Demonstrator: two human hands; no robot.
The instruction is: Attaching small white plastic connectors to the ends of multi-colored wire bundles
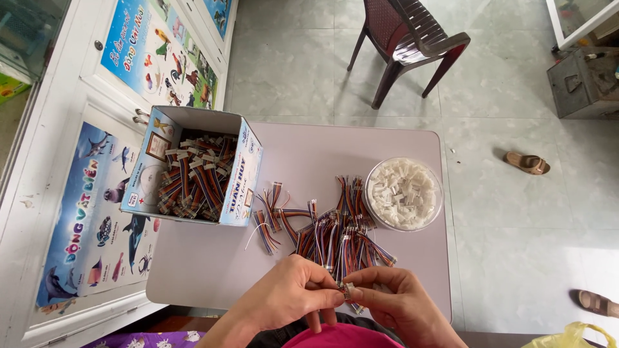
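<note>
— What's the floor like?
— Pale grey-green tiles [516,212], marbled and evenly lit by soft daylight. A brown sandal [527,162] lies on them, another [596,303] near the right edge.
— Furniture?
— A dark brown plastic chair [409,42] stands beyond a small grey table [206,264]. A grey metal box [583,80] sits at far right.
— And the left side?
— White cabinet doors [64,116] carrying colourful animal posters [158,55].
</note>
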